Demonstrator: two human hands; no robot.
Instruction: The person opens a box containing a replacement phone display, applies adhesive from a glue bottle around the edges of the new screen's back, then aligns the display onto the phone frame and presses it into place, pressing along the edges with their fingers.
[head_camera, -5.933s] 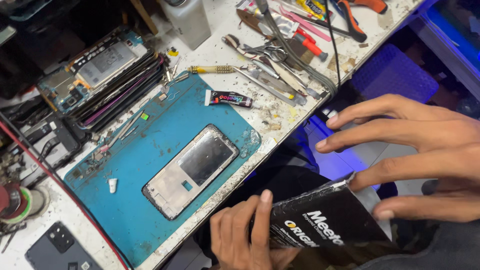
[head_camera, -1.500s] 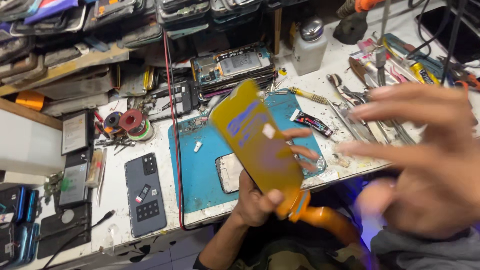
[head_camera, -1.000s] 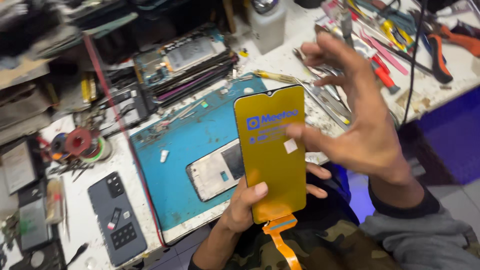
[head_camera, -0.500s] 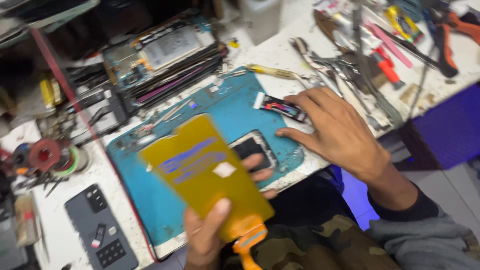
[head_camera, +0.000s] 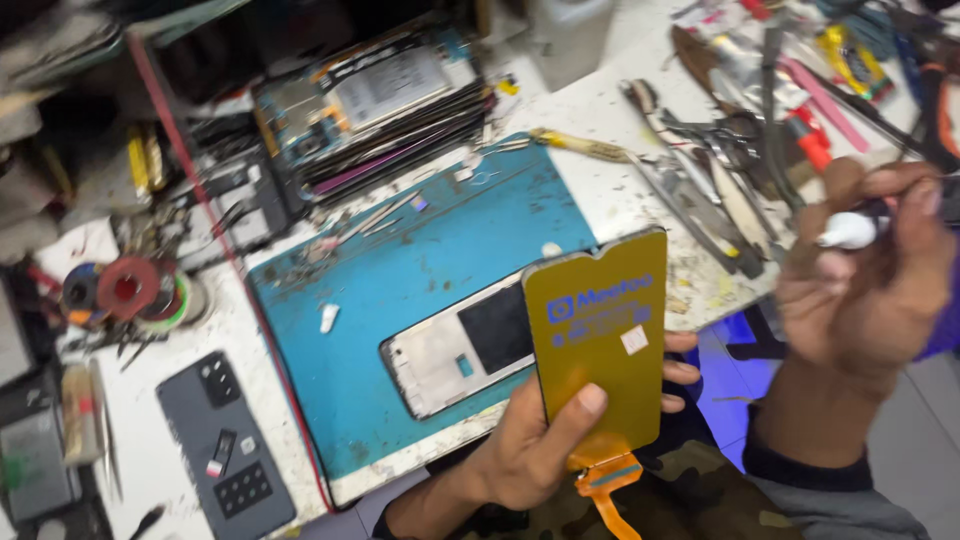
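Observation:
My left hand (head_camera: 545, 440) holds a phone display panel (head_camera: 600, 340) upright by its lower part; its face is covered in yellow protective film and an orange flex ribbon (head_camera: 605, 480) hangs from the bottom. My right hand (head_camera: 865, 285) is raised at the right, blurred, and grips a small tube with a white tip (head_camera: 850, 230). Behind the display, a white phone frame (head_camera: 440, 355) lies flat on the blue work mat (head_camera: 400, 270).
A stack of phone screens and boards (head_camera: 370, 110) sits behind the mat. Tweezers, pliers and screwdrivers (head_camera: 740, 150) crowd the back right. A grey phone back cover (head_camera: 225, 440) lies at the left. Solder spools (head_camera: 130, 290) sit further left. A red cable (head_camera: 230, 260) runs along the mat's left edge.
My right hand picked the small tube up off the mat and lifted it to the right. My left hand tilted the yellow-filmed display upright again, slightly right of the frame.

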